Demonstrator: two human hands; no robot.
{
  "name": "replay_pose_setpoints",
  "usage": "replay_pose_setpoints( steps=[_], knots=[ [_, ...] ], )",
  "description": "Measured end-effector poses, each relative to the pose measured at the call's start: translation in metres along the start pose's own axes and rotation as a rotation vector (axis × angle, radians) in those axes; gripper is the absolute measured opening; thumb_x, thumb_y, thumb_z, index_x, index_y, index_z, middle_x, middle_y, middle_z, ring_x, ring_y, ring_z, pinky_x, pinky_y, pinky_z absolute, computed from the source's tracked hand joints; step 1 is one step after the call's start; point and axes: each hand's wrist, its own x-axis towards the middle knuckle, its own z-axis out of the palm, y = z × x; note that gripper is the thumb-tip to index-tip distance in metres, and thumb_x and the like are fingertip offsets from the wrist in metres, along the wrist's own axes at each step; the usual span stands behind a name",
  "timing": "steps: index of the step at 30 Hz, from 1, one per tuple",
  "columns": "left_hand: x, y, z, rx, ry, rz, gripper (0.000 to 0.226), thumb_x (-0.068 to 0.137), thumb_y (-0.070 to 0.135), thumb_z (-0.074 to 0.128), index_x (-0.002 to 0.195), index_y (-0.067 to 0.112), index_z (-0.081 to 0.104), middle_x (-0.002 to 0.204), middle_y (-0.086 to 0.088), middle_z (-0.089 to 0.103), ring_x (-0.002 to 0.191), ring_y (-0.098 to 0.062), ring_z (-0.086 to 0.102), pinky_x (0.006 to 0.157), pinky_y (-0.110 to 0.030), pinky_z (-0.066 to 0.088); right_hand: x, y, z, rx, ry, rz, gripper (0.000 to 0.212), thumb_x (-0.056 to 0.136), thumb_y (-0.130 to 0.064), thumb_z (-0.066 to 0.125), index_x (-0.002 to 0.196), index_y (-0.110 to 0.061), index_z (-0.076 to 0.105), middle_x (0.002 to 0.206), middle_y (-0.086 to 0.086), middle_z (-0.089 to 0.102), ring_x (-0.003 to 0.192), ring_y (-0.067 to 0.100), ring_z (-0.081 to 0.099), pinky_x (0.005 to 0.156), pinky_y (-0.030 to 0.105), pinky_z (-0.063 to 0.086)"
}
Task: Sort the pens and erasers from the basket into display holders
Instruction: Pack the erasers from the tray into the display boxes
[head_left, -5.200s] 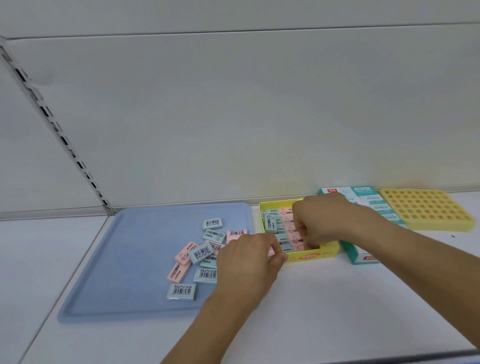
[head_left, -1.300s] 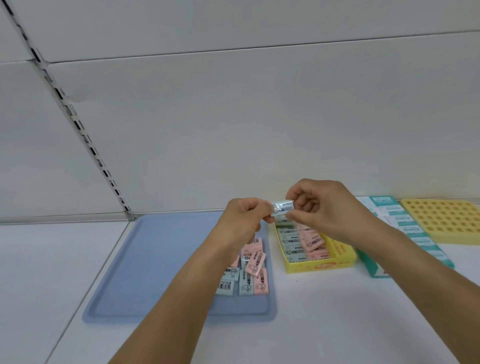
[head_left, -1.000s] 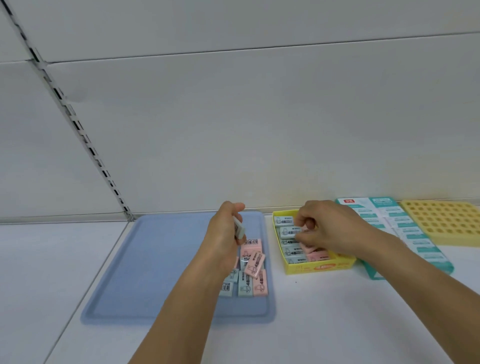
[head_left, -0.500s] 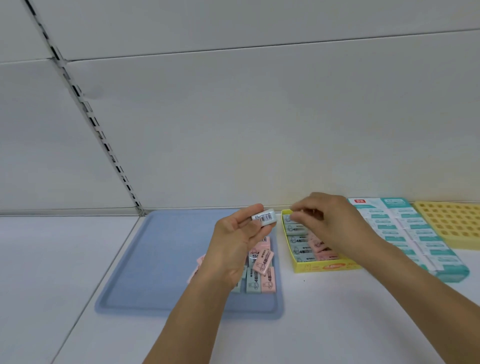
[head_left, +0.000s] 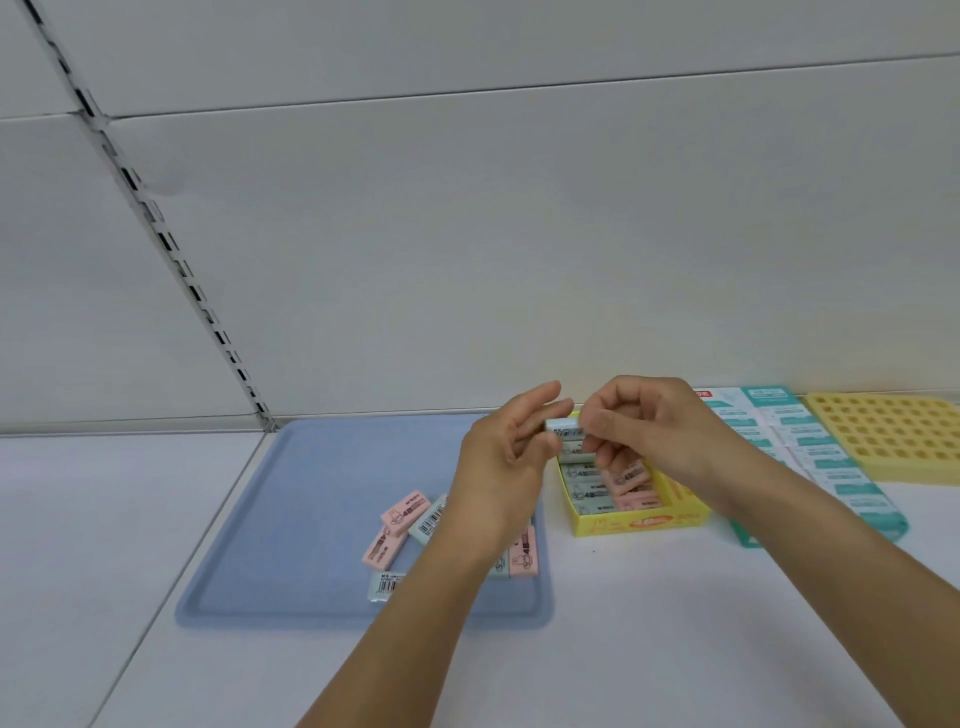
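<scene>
Step in hand: passing one pale blue eraser (head_left: 565, 429) hand to hand above the far end of the yellow box (head_left: 641, 521). Left hand (head_left: 506, 460) and right hand (head_left: 644, 434) both pinch it. Loose erasers (head_left: 402, 512) remain on the blue tray (head_left: 311, 493), left. Next, probably: left lets go, right seats it flat in a row.

Both bare forearms rise from the bottom edge of the frame and converge just right of centre. The left hand (head_left: 501, 457) is raised with its palm turned toward the right, its index and middle fingers stretched out and its thumb curled below them. The right hand (head_left: 641, 428) faces it, back toward the camera, its fingers bent inward and its thumb and forefinger pinched together. The fingertips of the two hands nearly touch, pinching a small pale eraser (head_left: 563, 429) between them.
</scene>
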Motion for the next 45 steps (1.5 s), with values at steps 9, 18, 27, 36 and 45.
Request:
replay_pose_setpoints(
  steps=[9, 18, 27, 36, 45],
  knots=[
    [0.008, -0.006, 0.003, 0.019, 0.031, -0.022, 0.022, 0.093, 0.006, 0.061, 0.108, 0.016, 0.073, 0.086, -0.010, 0.074, 0.073, -0.012, 0.069, 0.073, -0.022, 0.056, 0.003, 0.016, -0.032, -1.019, -0.108, -0.153, 0.032, 0.080, -0.040, 0.073, 0.109, -0.037, 0.061, 0.105, -0.018, 0.057, 0.103, 0.005, 0.047, 0.089, 0.027, 0.039],
    [0.007, -0.021, 0.007, 0.574, -0.045, 0.115, 0.016, 0.099, 0.026, 0.050, 0.110, 0.028, 0.062, 0.108, 0.009, 0.065, 0.100, -0.008, 0.057, 0.086, -0.030, 0.047, 0.016, 0.006, -0.031, -1.344, -0.189, -0.249, 0.022, 0.078, -0.044, 0.064, 0.095, -0.031, 0.059, 0.095, -0.011, 0.054, 0.089, 0.012, 0.043, 0.078, 0.028, 0.035],
    [0.010, -0.022, 0.003, 1.061, -0.280, 0.392, 0.025, 0.101, 0.024, 0.039, 0.121, 0.022, 0.053, 0.126, 0.007, 0.057, 0.120, -0.010, 0.045, 0.114, -0.035, 0.020, 0.040, 0.017, -0.025, -1.496, -0.035, -0.333, 0.022, 0.089, -0.040, 0.055, 0.103, -0.024, 0.061, 0.103, -0.004, 0.057, 0.099, 0.016, 0.045, 0.077, 0.029, 0.034],
    [0.006, -0.019, 0.002, 1.018, -0.270, 0.327, 0.022, 0.101, 0.026, 0.039, 0.118, 0.020, 0.053, 0.119, 0.003, 0.059, 0.106, -0.019, 0.051, 0.091, -0.029, 0.037, 0.039, 0.035, -0.029, -1.202, 0.075, -0.313, 0.023, 0.090, -0.042, 0.059, 0.108, -0.028, 0.064, 0.104, -0.008, 0.056, 0.099, 0.012, 0.046, 0.076, 0.028, 0.037],
    [0.004, -0.019, -0.001, 0.993, -0.304, 0.270, 0.025, 0.102, 0.028, 0.038, 0.123, 0.022, 0.051, 0.125, 0.004, 0.055, 0.111, -0.016, 0.050, 0.090, -0.031, 0.042, 0.039, 0.037, -0.026, -1.093, 0.100, -0.257, 0.018, 0.090, -0.036, 0.063, 0.106, -0.031, 0.069, 0.106, -0.008, 0.054, 0.102, 0.012, 0.046, 0.075, 0.027, 0.035]
  ],
)
